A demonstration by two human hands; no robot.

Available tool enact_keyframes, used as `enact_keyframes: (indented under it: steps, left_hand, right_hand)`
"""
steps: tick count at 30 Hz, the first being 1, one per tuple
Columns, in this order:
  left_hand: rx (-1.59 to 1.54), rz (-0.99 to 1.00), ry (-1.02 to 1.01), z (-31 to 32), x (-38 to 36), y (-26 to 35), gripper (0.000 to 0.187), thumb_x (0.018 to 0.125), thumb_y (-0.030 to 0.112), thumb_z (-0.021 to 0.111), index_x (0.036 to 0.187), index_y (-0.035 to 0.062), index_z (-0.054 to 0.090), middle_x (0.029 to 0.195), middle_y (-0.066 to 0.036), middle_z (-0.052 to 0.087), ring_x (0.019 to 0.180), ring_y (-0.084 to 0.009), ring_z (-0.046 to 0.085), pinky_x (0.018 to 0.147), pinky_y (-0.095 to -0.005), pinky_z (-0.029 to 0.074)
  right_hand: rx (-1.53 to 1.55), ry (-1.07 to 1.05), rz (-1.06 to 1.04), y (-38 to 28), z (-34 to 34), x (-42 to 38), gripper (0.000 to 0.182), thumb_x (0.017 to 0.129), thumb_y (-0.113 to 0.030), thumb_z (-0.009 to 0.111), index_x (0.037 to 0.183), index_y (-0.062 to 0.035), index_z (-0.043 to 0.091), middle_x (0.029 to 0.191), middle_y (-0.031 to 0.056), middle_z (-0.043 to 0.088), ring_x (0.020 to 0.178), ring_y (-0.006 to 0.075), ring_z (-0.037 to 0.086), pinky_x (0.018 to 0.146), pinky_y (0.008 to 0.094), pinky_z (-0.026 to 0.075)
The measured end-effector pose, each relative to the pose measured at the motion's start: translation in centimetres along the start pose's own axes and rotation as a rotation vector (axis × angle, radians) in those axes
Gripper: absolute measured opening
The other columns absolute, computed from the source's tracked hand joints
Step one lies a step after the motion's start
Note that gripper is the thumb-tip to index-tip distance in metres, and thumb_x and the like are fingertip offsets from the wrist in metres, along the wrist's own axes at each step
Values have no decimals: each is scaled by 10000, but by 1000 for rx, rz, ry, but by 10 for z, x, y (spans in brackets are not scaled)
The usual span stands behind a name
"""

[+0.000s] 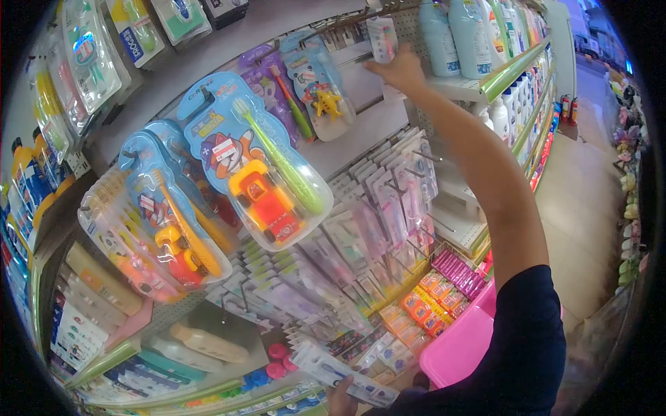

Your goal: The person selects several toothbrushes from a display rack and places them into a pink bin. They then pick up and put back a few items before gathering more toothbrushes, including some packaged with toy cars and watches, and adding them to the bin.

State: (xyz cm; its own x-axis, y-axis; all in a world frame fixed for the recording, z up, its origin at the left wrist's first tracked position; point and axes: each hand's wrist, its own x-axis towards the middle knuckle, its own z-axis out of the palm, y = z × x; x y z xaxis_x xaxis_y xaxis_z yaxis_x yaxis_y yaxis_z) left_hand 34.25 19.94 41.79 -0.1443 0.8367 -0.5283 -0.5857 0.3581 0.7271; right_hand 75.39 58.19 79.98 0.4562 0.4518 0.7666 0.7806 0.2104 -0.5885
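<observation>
My right hand (401,71) is raised at the top of the rack, its fingers closed at a small clear package (381,40) by the hooks; what the fingertips hold is too small to make out. Low in the view, my left hand (342,396) grips a packaged toothbrush (343,378) in a white and clear pack. Between the hands hang rows of slim toothbrush packs (361,222) on metal hooks. A blue pack with a green toothbrush and a toy car (260,166) hangs to the left of them.
A pink basket (451,350) stands low at the right, near boxes of orange packets (427,305). Shelves with bottles (475,41) line the right, edged by a green strip (517,73). An aisle floor (579,201) and fire extinguishers (569,109) lie beyond.
</observation>
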Motion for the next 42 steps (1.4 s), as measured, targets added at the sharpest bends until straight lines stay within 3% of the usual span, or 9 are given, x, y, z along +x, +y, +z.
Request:
enact_keyframes:
  steps: [7, 19, 22, 25, 29, 32, 35, 38, 42]
  left_hand:
    - [-2, -40, -31, 24, -5, 15, 517, 851, -14, 621, 1294, 109, 385, 1058, -115, 528, 952, -301, 570, 737, -455, 529]
    - [32, -92, -7, 27, -5, 21, 425, 860, -28, 592, 1226, 90, 412, 1023, -113, 555, 915, -293, 606, 687, -431, 555]
    - [20, -83, -36, 20, -5, 20, 411, 867, -19, 585, 1226, 83, 413, 1007, -113, 568, 911, -296, 613, 678, -419, 556]
    - [1, -39, -72, 13, -2, 16, 403, 866, -14, 585, 1222, 76, 419, 991, -115, 582, 916, -298, 620, 673, -413, 557]
    - [5, -112, -116, 0, -1, 14, 399, 854, -13, 597, 1209, 65, 433, 986, -124, 590, 937, -302, 624, 686, -421, 554]
    - [-33, -54, -90, 17, -22, 23, 366, 843, -12, 610, 1173, 55, 465, 959, -114, 590, 901, -290, 623, 694, -420, 546]
    - [13, -51, -50, 5, -12, 15, 368, 838, -16, 617, 1168, 59, 473, 936, -100, 585, 858, -277, 614, 683, -407, 538]
    - [37, -34, -17, 5, -19, 15, 361, 838, -17, 617, 1162, 62, 479, 943, -94, 581, 852, -270, 608, 678, -404, 534]
    - [41, -24, -3, 7, -23, 17, 346, 837, -23, 615, 1147, 66, 491, 957, -88, 571, 852, -261, 599, 672, -397, 530]
  right_hand:
    - [-66, 85, -23, 3, 2, 5, 873, 608, -475, 811, 1167, 95, 459, 1094, 288, 590, 1059, 399, 580, 885, 437, 480]
    - [0, 211, -12, 5, -57, -5, 694, 692, -417, 724, 1170, 51, 540, 1004, 171, 616, 955, 304, 619, 855, 394, 498]
    - [625, -406, 322, 34, -75, 20, 625, 740, -422, 700, 1176, 2, 558, 935, 100, 605, 843, 191, 626, 711, 349, 529]
    - [894, -391, 323, -14, -124, -12, 570, 771, -428, 679, 1171, -37, 567, 885, 65, 579, 786, 116, 601, 611, 306, 511]
    - [-186, 16, -84, -4, -116, 1, 589, 776, -466, 670, 1147, -20, 571, 925, 86, 592, 810, 142, 623, 647, 301, 532]
    - [-197, 46, -75, -8, -123, -3, 619, 759, -467, 684, 1131, 15, 570, 981, 128, 610, 815, 204, 646, 687, 330, 536]
    - [701, -377, 244, -3, -131, 3, 635, 744, -468, 694, 1132, 20, 572, 1008, 142, 609, 812, 234, 655, 690, 348, 525]
    - [794, -375, 246, -1, -136, 2, 596, 757, -460, 690, 1106, 10, 578, 967, 112, 607, 773, 204, 639, 665, 341, 522]
    - [96, -158, 23, 0, -136, 5, 575, 772, -462, 685, 1111, -11, 574, 903, 72, 593, 762, 154, 618, 620, 299, 513]
